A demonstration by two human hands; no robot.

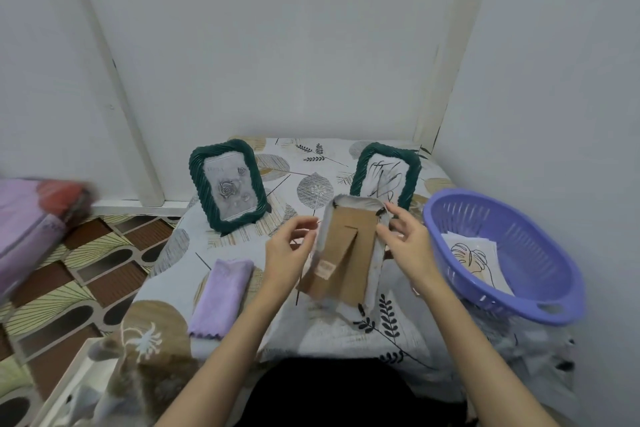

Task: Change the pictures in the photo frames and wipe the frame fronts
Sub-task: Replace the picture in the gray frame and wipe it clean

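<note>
A white photo frame [346,253] stands tilted on the table in front of me, its brown cardboard back and fold-out stand facing me. My left hand [289,250] holds its left edge with curled fingers. At the frame's top right corner, the thumb of my right hand [407,241] is on the backing and the index finger is at a small black clip. Two dark green frames stand behind: the left frame [227,184] shows a grey rose picture, the right frame [386,175] shows a black line drawing. A folded lilac cloth [221,295] lies to the left.
A purple plastic basket [550,291] at the right holds several printed pictures [472,253]. The table [311,163] has a leaf-patterned cover and sits against white walls. A pink bundle [24,232] lies on the floor at far left.
</note>
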